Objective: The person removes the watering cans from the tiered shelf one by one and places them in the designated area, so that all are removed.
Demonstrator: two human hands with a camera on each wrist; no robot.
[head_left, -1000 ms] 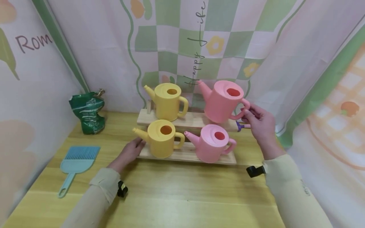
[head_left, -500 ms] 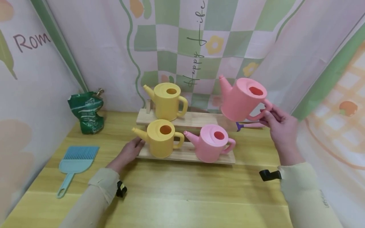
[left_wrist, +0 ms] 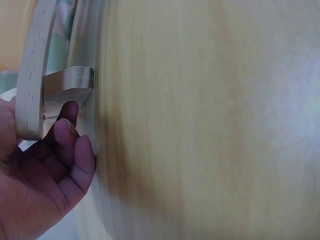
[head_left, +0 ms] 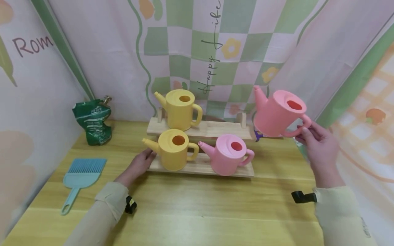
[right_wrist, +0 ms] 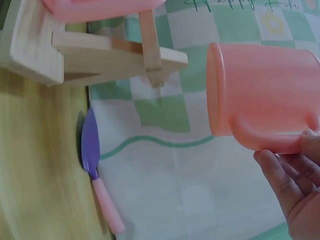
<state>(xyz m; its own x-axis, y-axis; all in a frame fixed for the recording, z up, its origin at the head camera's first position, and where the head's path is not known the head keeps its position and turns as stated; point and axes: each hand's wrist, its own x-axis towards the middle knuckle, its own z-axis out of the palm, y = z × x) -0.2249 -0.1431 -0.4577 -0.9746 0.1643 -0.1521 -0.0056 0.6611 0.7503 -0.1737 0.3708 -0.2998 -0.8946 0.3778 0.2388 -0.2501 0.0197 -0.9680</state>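
Right hand (head_left: pixel 323 147), thumb and fingers closed, pinches the coral-pink cylindrical plastic watering can (head_left: pixel 277 114) right of the two-tier pale wooden stand (head_left: pixel 218 128); left hand (head_left: pixel 140 164), fingers curled, grips the stand's lower left end.

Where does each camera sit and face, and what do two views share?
Head: on the head, looking forward and down at the wooden rack; left hand, right hand and sleeves show.
Left wrist: on that wrist, looking at the wooden rack's end and tabletop; left hand shows.
Right wrist: on that wrist, looking toward patterned cloth and trowel; right hand shows.
Head and right wrist views share the coral-pink watering can.
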